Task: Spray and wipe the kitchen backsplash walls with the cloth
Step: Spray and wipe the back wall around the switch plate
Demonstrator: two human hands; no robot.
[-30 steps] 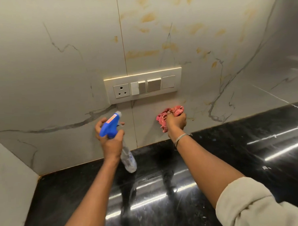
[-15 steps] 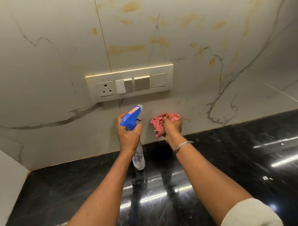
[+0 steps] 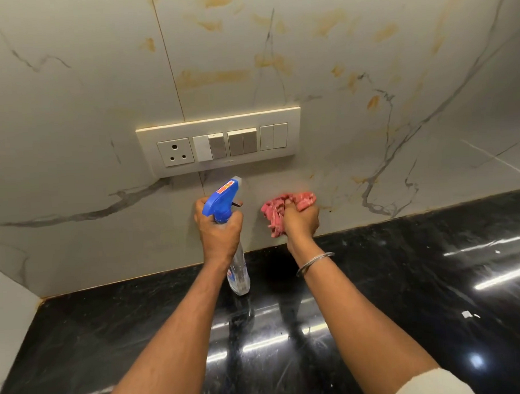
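Under the switch plate (image 3: 220, 142), the left grip (image 3: 220, 228) clasps the spray bottle (image 3: 223, 198), nozzle angled up at the wall (image 3: 369, 132). Beside it the right grip (image 3: 301, 219), bunching the cloth (image 3: 276, 214), sits nearer that wall and likely wipes next.

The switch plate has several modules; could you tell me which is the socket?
The leftmost one, the three-pin socket; it alone has round holes, the rest are flat rocker switches.

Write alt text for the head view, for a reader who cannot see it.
The left hand aims a clear spray bottle with a blue trigger head at the white marble backsplash, just below a cream switch panel; beside it, the right hand grips a crumpled pink cloth.
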